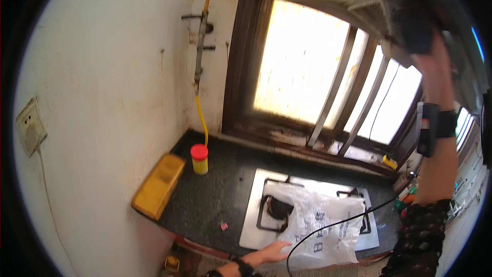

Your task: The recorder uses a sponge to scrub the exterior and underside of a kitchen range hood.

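My right hand (430, 46) is raised at the upper right against the range hood (373, 11); a dark, blurred thing covers its fingers, so its grip is unclear. Low in the picture, my left hand (273, 252) has its fingers apart beside the front edge of a white plastic bag (326, 215). The bag bears writing and lies over much of a gas hob (251, 215), whose left burner (280, 208) partly shows. A black cable (338, 222) crosses over the bag. Each wrist wears a dark strap, the right one with a device on it.
A yellow box (159, 186) and a red-lidded container (199, 159) stand on the dark countertop (226, 196)'s left part. Behind them a yellow gas hose (200, 115) runs down the wall. A barred window (300, 65) is behind the hob. A wall socket (32, 127) is far left.
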Demonstrator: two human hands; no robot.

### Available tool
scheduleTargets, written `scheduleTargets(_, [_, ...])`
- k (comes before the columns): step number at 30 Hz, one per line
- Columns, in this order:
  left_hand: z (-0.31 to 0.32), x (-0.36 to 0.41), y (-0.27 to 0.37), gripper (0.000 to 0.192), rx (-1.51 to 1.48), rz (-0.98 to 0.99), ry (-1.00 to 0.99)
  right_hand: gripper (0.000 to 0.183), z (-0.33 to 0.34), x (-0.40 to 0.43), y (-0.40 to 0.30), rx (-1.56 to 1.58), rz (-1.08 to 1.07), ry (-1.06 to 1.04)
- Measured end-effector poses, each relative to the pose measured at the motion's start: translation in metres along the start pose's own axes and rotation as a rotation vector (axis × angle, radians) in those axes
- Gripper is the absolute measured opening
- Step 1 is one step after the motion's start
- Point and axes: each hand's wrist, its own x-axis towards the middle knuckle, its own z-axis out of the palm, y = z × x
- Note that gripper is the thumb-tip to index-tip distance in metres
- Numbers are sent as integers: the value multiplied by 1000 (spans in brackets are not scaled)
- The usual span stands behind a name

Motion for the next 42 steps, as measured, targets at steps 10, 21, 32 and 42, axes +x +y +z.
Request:
scheduleTargets(10, [-117,-84,39,29,-192,-257,433,25,35,181,144,-218,-303,631])
scheduleTargets(21, [-255,-121,81,25,-313,-137,857,37,103,94,101,-126,-533,670])
scheduleTargets(32, [-381,-212,256,29,65,112,984,29,81,152,142,-138,-544,775])
scheduleTargets(42, [-431,-189,401,41,830,338,1159,30,122,169,149,-66,-337,829])
